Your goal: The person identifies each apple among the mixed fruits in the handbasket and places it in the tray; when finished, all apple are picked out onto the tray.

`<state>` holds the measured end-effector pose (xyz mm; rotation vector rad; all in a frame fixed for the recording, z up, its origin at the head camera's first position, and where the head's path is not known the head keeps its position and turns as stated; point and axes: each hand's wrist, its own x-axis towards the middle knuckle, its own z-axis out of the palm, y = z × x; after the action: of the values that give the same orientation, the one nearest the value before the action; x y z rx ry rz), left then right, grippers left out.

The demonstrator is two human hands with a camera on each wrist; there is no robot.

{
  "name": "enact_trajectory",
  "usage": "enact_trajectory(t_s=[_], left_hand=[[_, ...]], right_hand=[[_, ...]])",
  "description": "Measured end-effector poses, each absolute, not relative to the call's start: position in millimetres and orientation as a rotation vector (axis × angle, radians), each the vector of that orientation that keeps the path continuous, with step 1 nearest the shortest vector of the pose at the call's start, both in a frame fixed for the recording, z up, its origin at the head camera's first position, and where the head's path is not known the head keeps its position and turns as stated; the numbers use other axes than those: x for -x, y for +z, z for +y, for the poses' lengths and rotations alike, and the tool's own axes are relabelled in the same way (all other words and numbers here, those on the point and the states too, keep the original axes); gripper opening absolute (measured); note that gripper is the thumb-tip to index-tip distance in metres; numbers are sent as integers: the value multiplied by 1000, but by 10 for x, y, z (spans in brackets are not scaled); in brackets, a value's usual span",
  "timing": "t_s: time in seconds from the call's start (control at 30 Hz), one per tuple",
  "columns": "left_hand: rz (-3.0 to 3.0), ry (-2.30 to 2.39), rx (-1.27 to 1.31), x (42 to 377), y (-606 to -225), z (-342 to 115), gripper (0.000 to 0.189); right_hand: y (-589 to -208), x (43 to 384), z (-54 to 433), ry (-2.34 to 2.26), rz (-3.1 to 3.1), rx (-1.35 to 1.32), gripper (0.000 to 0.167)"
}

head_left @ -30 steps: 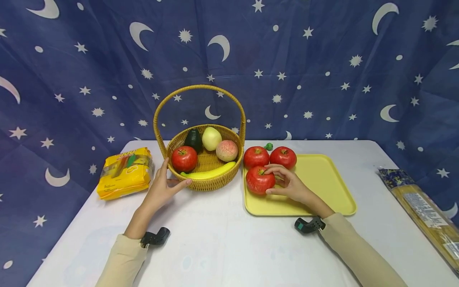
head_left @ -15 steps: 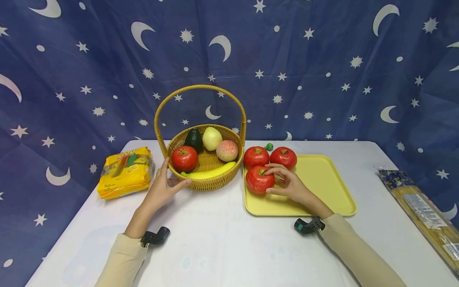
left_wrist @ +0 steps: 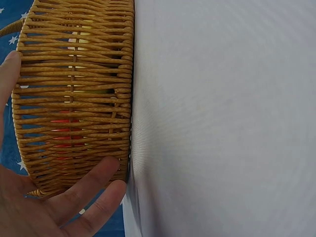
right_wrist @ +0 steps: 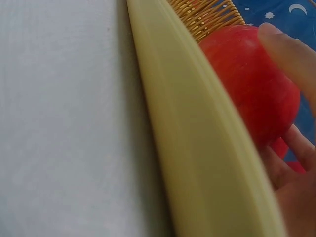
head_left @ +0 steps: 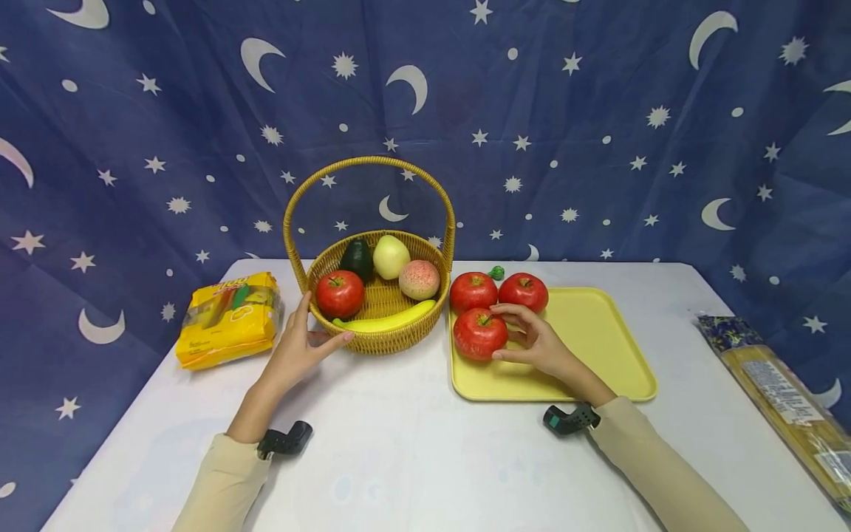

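In the head view, my left hand (head_left: 293,353) rests against the left front of a handled wicker basket (head_left: 394,341). Its fingers are spread, fairly straight, along the woven side, and the thumb touches the front rim. Inside the basket lie a red apple (head_left: 340,295), an avocado (head_left: 357,260), a pale yellow-green fruit (head_left: 391,256), a peach (head_left: 419,280) and a banana (head_left: 387,320). My right hand (head_left: 544,350) holds a red apple (head_left: 477,336) from its right side, thumb in front and fingers over the top. This apple sits on the left part of a yellow tray (head_left: 592,347).
Two more red apples, one at the left (head_left: 472,292) and one at the right (head_left: 524,292), sit behind the held one. A small green item (head_left: 496,273) lies behind them. A yellow food packet (head_left: 229,321) lies at the left, a long clear-and-blue packet (head_left: 774,395) at the right.
Both hands stay at the same places on the basket and the apple. Only the head view shifts very slightly.
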<state>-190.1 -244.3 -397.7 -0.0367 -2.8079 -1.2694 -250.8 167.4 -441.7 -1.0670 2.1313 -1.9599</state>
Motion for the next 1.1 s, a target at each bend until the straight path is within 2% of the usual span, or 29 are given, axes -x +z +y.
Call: enact_trajectory(t_s=[0.6,1.1], left_hand=[[-2811,-1272,56,1931,-3965,-2410,111],[-2802,-1291,47,1905,-3988,-2446,112]], right_hand=[[-4386,2508,1719,-2044,2121,1088,64],[-4261,2527,1667,-2099,2116,1234,57]])
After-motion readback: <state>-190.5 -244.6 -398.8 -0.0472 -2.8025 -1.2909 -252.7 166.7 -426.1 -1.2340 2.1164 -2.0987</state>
